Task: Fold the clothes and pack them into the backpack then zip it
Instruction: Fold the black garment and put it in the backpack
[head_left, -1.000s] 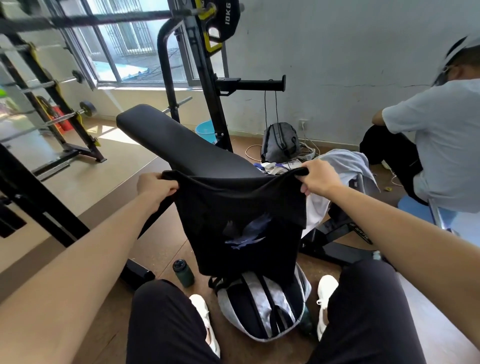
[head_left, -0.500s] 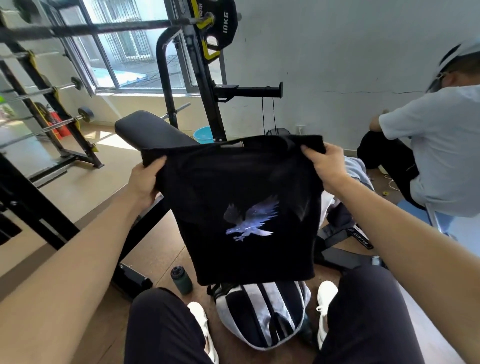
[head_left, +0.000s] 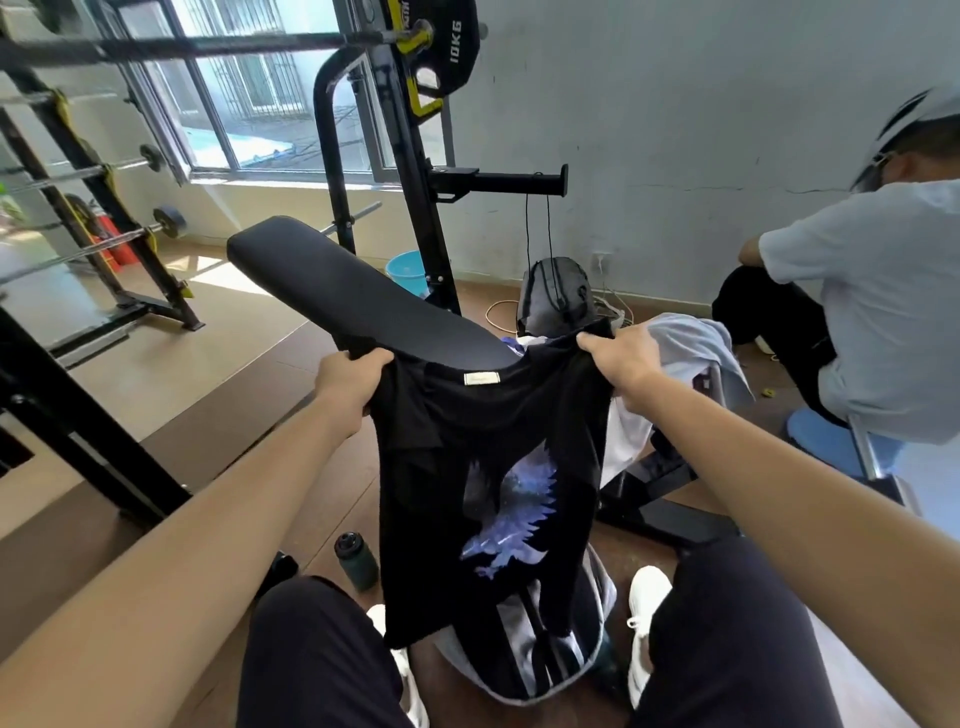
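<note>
1. The left hand (head_left: 349, 375) grips one top corner of a black T-shirt (head_left: 483, 483), fingers curled over the fabric
2. The right hand (head_left: 621, 358) pinches the other top corner the same way, so the shirt hangs spread between both hands
3. The shirt carries a blue-violet eagle print (head_left: 511, 519) and a small pale neck label (head_left: 480, 378); one sleeve seems folded inward on the left side, though dark cloth makes that hard to read
4. Its hem hangs over a grey-and-black backpack (head_left: 524, 654) lying on the floor between the person's white shoes
5. A black padded weight bench (head_left: 353, 301) stands just behind the shirt, with pale clothes (head_left: 691, 348) heaped on its near end
6. A dark green bottle (head_left: 356, 561) stands on the floor left of the backpack
7. Another person (head_left: 878, 312) in a light shirt sits to the right
</note>
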